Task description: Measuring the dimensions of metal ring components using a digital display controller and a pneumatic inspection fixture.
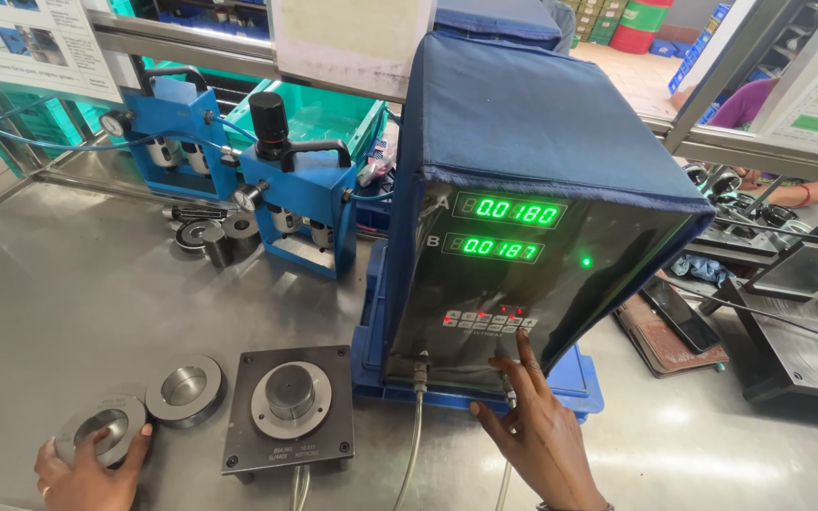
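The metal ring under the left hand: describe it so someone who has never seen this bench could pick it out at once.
Start at the big dark display box with green digits. To its left sits a dark square plate with a round plug, then two loose metal rings in a row. The ring meant is the leftmost, at the table's near edge, the only one with the left hand on it.

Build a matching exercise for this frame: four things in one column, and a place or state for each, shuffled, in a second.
Things:
1. left hand
2. right hand
3. second metal ring
4. dark square plate

Places or states:
A. carries a round metal plug at its middle
B. fingertip up at the display unit's button row
C. lies free between the held ring and the plate
D. rests on a metal ring at the table's near edge

Pairs: 1-D, 2-B, 3-C, 4-A
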